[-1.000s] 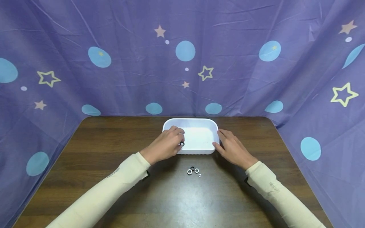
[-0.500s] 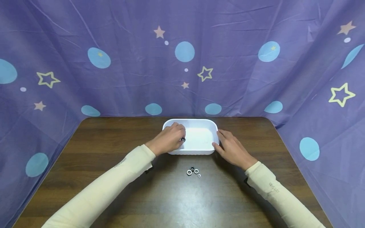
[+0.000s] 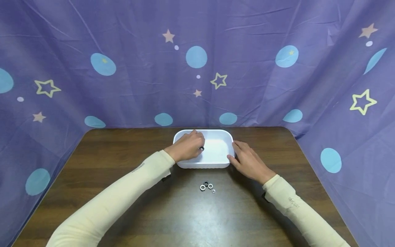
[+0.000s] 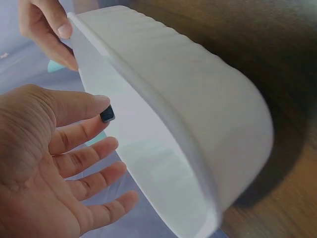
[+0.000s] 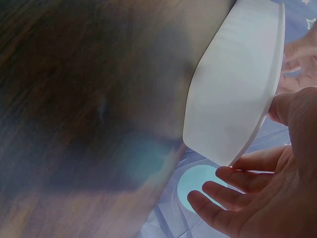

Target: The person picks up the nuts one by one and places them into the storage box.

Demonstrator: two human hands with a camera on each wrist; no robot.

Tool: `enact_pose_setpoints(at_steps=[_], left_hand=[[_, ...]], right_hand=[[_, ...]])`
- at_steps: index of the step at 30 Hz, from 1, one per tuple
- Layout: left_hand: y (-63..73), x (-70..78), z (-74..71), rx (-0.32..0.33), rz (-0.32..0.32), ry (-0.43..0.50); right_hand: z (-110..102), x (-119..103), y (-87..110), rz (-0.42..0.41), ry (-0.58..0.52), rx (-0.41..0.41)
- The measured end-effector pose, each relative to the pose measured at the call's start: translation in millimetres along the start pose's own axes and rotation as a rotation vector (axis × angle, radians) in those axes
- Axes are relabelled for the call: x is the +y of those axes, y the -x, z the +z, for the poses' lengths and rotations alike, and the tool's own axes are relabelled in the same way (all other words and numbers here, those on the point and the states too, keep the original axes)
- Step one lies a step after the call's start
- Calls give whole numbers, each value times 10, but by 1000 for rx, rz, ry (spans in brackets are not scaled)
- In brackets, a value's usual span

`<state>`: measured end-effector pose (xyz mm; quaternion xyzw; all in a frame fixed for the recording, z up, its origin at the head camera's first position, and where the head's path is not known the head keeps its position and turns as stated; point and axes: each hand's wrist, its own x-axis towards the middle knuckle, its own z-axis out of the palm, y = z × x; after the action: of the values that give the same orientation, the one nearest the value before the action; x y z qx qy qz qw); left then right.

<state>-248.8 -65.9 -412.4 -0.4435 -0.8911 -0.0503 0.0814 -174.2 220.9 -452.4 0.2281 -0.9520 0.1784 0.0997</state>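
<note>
Over the left half of the white plastic tray [image 3: 213, 165], my left hand [image 3: 187, 145] pinches a small black nut [image 4: 107, 113] between thumb and index finger. The other left fingers are spread and loosely bent in the left wrist view. My right hand [image 3: 249, 161] holds the tray's right end, thumb at the front rim and index finger at the side rim; its remaining fingers [image 5: 213, 208] extend free below the rim. In front of the tray lie several nuts: a black nut [image 3: 206, 183], two silver nuts [image 3: 202, 188] and a smaller silver nut [image 3: 213, 191].
The tray stands near the back edge of a dark wooden table [image 3: 123, 144]. A purple curtain [image 3: 148, 68] with stars and blue dots hangs right behind the table and along both sides.
My left hand has moved to the right and slightly farther over the tray, carrying the black nut. My right hand stays at the tray's right end. The head view has shifted slightly.
</note>
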Motion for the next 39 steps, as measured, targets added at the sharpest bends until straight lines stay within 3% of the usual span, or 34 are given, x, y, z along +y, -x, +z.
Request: enact_pose_setpoints(at_steps=[2, 7, 22, 29, 39], left_hand=[[-21, 125, -166, -42, -24, 8], [-112, 157, -203, -89, -48, 8], [-632, 143, 77, -254, -110, 4], [-712, 187, 106, -273, -90, 25], [-752, 225, 264, -293, -71, -41]], right_hand=[[0, 0, -2, 1, 2, -2], [-2, -1, -6, 4, 4, -5], [19, -10, -16, -6, 9, -7], [15, -3, -11, -7, 11, 4], [23, -6, -7, -3, 16, 2]])
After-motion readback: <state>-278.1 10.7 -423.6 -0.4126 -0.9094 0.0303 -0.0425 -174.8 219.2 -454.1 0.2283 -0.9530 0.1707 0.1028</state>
